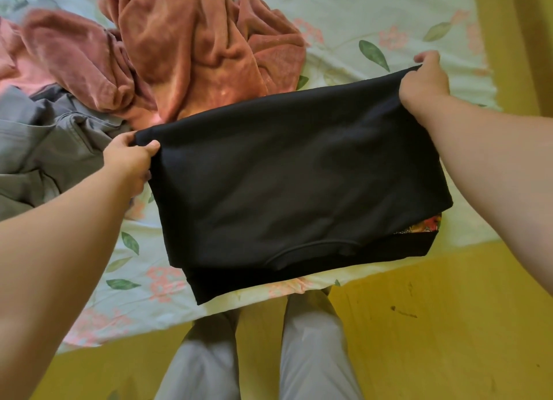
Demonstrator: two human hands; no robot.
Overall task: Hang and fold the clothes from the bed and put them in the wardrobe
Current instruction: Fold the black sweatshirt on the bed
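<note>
Head view: the left hand [131, 160] and right hand [425, 82] are each pinching a far corner of the black folded cloth garment [299, 184], which is lying at the floral-sheeted bed's [374, 26] near edge. This fold seems nearly done. The crumpled pink plush fabric [194, 46] and rumpled grey garment [45, 142] are waiting unfolded. The wardrobe is sitting out of view.

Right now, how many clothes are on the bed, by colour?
Black garment: 1
Grey garment: 1
Pink heap: at least 1; its pieces cannot be told apart
Total: at least 3
</note>
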